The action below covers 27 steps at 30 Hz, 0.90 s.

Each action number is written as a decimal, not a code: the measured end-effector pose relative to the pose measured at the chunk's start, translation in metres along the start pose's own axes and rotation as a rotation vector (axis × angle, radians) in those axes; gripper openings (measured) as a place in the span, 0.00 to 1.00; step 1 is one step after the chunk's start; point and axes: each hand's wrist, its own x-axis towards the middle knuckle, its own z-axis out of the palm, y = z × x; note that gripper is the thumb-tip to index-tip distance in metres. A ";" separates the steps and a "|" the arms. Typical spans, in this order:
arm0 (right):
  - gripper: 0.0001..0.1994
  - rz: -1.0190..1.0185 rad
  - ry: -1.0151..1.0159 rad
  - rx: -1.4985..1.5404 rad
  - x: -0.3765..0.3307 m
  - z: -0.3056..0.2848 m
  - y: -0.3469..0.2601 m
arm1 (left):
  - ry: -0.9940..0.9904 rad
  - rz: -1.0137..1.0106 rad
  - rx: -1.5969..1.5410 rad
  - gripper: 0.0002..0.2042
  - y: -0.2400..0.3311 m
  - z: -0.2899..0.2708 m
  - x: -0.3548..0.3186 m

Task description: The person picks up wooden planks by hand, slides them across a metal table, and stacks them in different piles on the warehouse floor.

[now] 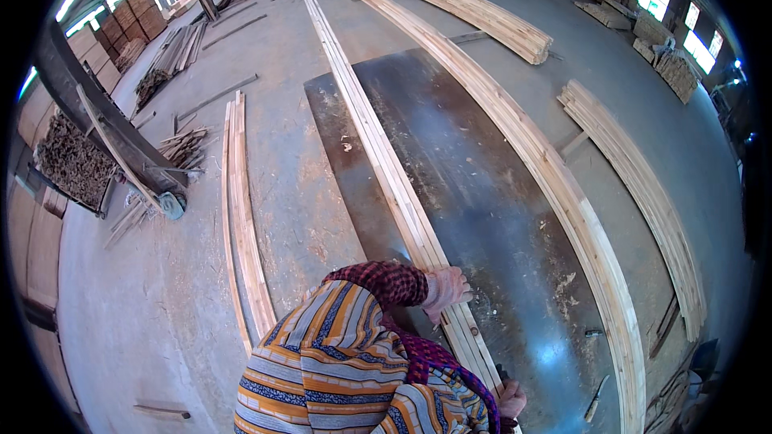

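A bundle of long, pale wooden strips [386, 169] runs across a dark metal sheet [515, 233] in front of me. My left hand [445, 291], in a pinkish knitted glove, lies across the bundle with its fingers curled over the right edge. Lower down, my right hand [511, 399] is closed by the same strips' right edge. A small dark thing [502, 372] sticks out at its fingers; I cannot tell what it is. My striped garment and sleeves hide part of the near strips. On the sheet to the right lie a knife with a yellowish handle [593, 410] and a small dark object [593, 333].
A longer stack of strips [555, 169] curves along the sheet's right side. Further bundles lie at the far side [458, 8] and far right [643, 201]. Narrow strips [241, 209] rest to the left. A dark post [104, 112] stands beside a scrap-wood pile [72, 162].
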 end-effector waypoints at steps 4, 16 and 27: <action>0.14 -0.139 0.204 -0.512 -0.012 0.018 -0.034 | 0.024 0.040 -0.033 0.47 -0.005 -0.002 0.006; 0.13 -0.089 0.169 -0.660 -0.020 0.033 -0.081 | 0.048 0.039 -0.070 0.40 -0.012 0.019 -0.002; 0.19 0.207 0.093 -0.779 -0.024 0.026 -0.074 | -0.050 -0.003 0.023 0.42 0.009 -0.014 0.019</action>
